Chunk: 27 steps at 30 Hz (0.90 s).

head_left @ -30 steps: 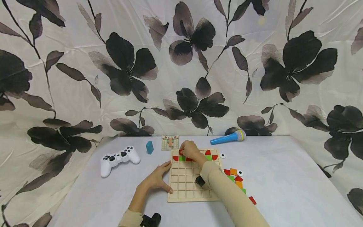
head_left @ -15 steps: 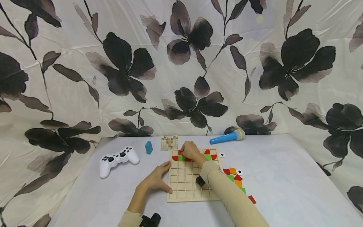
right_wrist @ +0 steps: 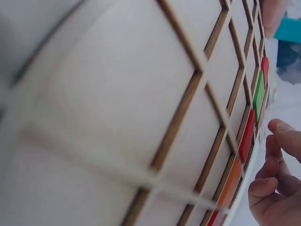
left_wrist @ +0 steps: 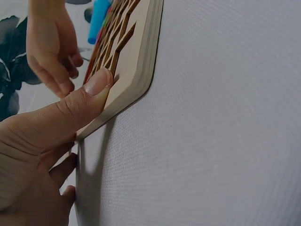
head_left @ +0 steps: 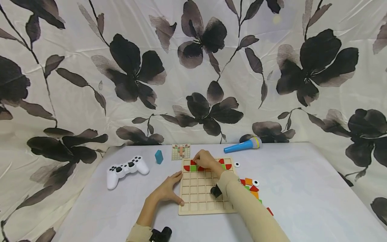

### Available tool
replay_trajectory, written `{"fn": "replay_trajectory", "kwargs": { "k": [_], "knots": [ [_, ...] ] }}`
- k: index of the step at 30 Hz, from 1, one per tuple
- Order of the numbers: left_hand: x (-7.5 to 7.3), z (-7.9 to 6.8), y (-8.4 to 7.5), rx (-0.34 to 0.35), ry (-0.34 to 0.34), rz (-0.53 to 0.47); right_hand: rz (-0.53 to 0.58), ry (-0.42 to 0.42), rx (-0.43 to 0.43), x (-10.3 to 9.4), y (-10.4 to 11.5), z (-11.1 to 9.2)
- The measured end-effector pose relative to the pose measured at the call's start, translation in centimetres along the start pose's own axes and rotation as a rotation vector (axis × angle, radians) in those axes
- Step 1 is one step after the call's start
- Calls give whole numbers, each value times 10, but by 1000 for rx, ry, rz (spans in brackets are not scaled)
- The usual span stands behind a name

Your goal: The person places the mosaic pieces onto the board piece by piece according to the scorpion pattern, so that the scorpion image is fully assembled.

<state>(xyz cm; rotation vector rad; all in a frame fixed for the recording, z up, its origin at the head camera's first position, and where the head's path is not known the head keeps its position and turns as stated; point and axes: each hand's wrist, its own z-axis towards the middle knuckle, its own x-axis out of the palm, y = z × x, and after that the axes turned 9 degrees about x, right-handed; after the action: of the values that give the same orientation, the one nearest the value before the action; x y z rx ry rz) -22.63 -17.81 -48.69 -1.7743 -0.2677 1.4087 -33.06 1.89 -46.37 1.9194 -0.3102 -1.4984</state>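
Note:
In the head view a wooden grid board [head_left: 196, 188] lies on the table, red, green and orange pieces set along its top rows. My left hand [head_left: 165, 189] rests at the board's left edge, fingers spread along the side, thumb [left_wrist: 94, 89] lying over the board's lower corner in the left wrist view. Above the top row, near a red quarter-round piece [head_left: 192, 162], is my right hand [head_left: 204, 159]. Its fingers [right_wrist: 265, 186] are loosely bent in the right wrist view, with no piece visible between them. Part of the top rows is hidden behind this hand.
Loose pieces [head_left: 254, 195] lie right of the board, partly behind the right sleeve. A white round eye piece [head_left: 237, 164] sits by the upper right corner. Beyond are a pattern card [head_left: 181, 152], a toy microphone [head_left: 243, 146], a blue block [head_left: 159, 157] and a white game controller [head_left: 127, 170].
My right hand and forearm have shifted slightly to the right, the fingers lifting a little off the red piece in the top row. My left hand stays at the board's edge.

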Motion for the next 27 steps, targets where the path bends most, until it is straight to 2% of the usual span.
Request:
{"fn": "replay_trajectory", "kwargs": {
  "k": [6, 13, 17, 27],
  "knots": [
    [1, 0, 0, -7, -14, 8, 47, -4, -1, -16, -22, -14],
    [1, 0, 0, -7, -18, 7, 65, 29, -115, -50, -57, -44],
    [1, 1, 0, -12, -20, 11, 59, 22, -113, -64, -75, -63],
    [2, 0, 0, -8, -28, 4, 41, 36, 61, -86, -106, -103]
  ]
}}
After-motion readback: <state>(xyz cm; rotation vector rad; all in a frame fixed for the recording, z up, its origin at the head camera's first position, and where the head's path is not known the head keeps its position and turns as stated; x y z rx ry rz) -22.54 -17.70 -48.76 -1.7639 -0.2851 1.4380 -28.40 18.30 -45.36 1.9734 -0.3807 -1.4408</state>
